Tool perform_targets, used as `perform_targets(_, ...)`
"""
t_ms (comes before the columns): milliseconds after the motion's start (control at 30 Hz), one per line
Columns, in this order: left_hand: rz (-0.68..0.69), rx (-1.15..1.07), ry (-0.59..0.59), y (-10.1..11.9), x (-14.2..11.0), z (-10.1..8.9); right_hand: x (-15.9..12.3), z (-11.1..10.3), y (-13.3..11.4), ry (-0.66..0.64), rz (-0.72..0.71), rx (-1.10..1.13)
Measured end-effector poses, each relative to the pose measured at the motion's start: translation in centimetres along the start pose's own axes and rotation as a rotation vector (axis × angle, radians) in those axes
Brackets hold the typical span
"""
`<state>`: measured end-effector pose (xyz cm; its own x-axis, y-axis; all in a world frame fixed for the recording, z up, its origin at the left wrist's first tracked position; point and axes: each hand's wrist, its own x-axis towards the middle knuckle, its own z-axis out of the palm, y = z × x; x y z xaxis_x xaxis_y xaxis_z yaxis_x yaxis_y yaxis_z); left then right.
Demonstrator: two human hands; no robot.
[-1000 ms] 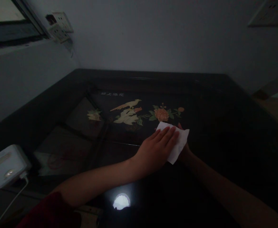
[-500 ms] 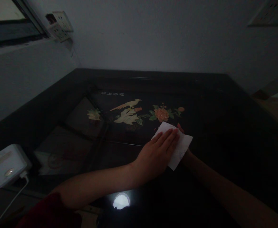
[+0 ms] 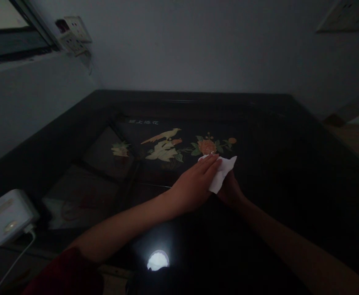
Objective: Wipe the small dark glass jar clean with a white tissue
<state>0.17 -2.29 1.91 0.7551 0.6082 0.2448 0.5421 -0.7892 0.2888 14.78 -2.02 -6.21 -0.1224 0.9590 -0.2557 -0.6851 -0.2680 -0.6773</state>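
Note:
A white tissue (image 3: 221,174) lies on the dark glossy table top (image 3: 274,164), just below a painted orange flower (image 3: 206,146). My left hand (image 3: 194,184) rests flat on the tissue with its fingers stretched out and together. My right hand (image 3: 230,190) sits under and behind the tissue's right side; its fingers are hidden by the paper and the left hand. The room is dim.
Beside the flower, the table's inlay shows a pale bird (image 3: 163,145). A white box with a cable (image 3: 9,215) sits at the left front corner. Wall sockets (image 3: 73,35) hang at the upper left. A lamp's reflection (image 3: 157,260) glows near the front edge.
Both hands and the tissue have slid away from me and a little left, up to the painted flower. The tissue looks more bunched than before.

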Motion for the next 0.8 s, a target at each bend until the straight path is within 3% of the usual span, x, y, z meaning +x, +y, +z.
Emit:
perform_targets(133,-0.028,-0.134,0.034,-0.3,0.0,-0.2,-0.1,0.5,-0.4,0.086,-0.050,0.032)
perform_targets(267,-0.080,-0.118,0.019,-0.6,0.0,0.1,-0.3,1.0,-1.0,0.071,-0.011,0.065)
perform_targets(533,-0.103,0.095,-0.152,0.3,-0.2,0.9,0.0,0.6,-1.8,-0.015,0.106,0.103)
perform_targets(800,-0.084,0.341,-0.223,2.0,-0.9,-0.2,0.3,0.5,-2.0,-0.031,0.150,0.124)
